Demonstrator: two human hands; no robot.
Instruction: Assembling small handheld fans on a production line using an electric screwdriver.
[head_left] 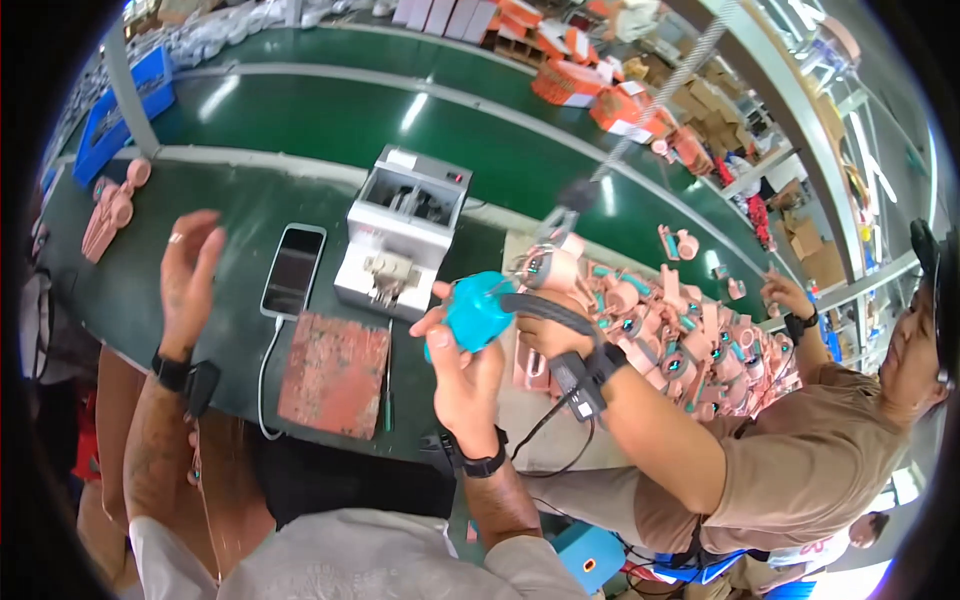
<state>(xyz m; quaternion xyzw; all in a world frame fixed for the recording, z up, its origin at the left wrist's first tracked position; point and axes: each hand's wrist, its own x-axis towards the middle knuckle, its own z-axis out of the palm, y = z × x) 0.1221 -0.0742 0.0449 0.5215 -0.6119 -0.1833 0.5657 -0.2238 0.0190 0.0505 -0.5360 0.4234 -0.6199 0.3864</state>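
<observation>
My left hand point(188, 278) is raised over the left part of the green table, fingers apart, holding nothing. My right hand point(467, 378) is closed round a smooth, rounded teal thing point(478, 312) whose kind I cannot make out. It sits below a hanging cable and metal hook point(560, 222). A co-worker's hand point(552, 328) is right beside it, close to a pink handheld fan part point(550, 268). A grey and white machine point(400, 230) with an open top stands just beyond my right hand.
A phone point(294, 270) with a white cable, a worn reddish plate point(335, 375) and a thin screwdriver point(388, 400) lie on the table. Pink parts point(115, 210) lie far left. Many pink and teal fan parts point(690, 345) are heaped at right, by the co-worker point(800, 450). Behind runs a green conveyor point(330, 110).
</observation>
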